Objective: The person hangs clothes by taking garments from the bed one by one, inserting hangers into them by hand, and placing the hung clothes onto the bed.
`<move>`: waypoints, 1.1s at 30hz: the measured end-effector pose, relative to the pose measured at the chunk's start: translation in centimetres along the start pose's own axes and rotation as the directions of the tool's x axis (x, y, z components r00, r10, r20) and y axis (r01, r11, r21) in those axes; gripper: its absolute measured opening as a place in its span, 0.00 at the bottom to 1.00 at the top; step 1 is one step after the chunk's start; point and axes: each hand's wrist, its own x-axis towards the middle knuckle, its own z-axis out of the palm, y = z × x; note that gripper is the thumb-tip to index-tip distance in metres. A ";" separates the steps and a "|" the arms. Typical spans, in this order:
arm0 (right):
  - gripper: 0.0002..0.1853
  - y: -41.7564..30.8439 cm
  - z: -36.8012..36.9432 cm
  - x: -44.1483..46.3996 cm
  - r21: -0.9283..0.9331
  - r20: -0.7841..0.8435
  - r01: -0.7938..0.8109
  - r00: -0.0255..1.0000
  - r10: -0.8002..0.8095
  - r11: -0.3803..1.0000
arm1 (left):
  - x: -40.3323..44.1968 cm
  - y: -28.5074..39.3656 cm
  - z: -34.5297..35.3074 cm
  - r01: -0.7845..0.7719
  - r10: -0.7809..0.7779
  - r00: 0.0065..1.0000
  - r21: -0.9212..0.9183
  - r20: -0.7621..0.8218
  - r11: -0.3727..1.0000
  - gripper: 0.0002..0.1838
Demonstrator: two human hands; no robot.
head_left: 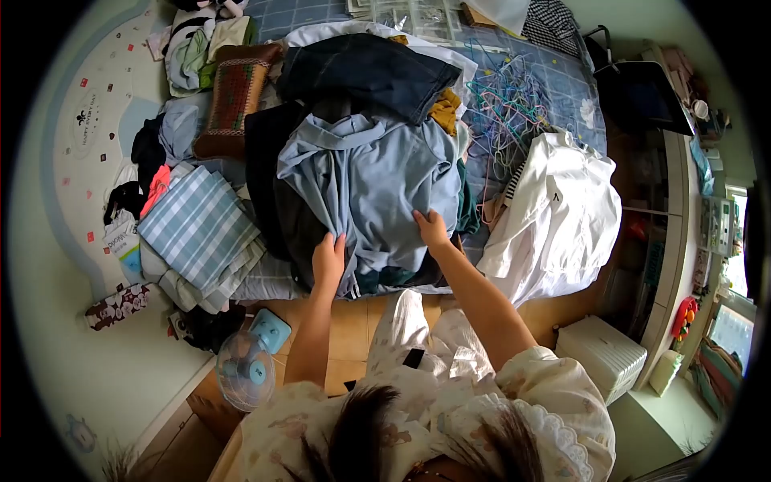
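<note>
A light blue long-sleeved top lies spread over a heap of clothes on the bed, its neck end pointing away from me. My left hand is closed on its near left edge, with the cloth gathered into folds there. On the near right side, my right hand pinches the same top between thumb and fingers. Dark blue jeans are heaped just beyond the top. Black clothing shows along its left side, and a mustard cloth peeks out at the upper right.
White shirts lie on the right of the bed, below tangled hangers. A plaid folded cloth and a brown cushion are on the left. On the floor stand a fan and a white suitcase.
</note>
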 end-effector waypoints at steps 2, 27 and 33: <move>0.17 -1.6 -3.5 -3.7 -0.091 -0.104 0.056 0.992 -0.066 0.994 | -3.4 -0.7 -1.0 0.071 -0.069 0.997 -0.228 0.020 0.971 0.17; 0.12 12.1 -14.0 -12.3 -0.307 -0.451 0.048 0.872 -0.190 0.950 | 4.0 5.0 4.9 -0.601 0.430 0.798 0.608 0.422 0.518 0.19; 0.24 4.1 -7.9 -16.4 0.461 0.426 -0.477 0.859 0.286 0.748 | 0.7 9.2 5.3 -0.722 0.450 0.664 0.354 0.597 0.595 0.10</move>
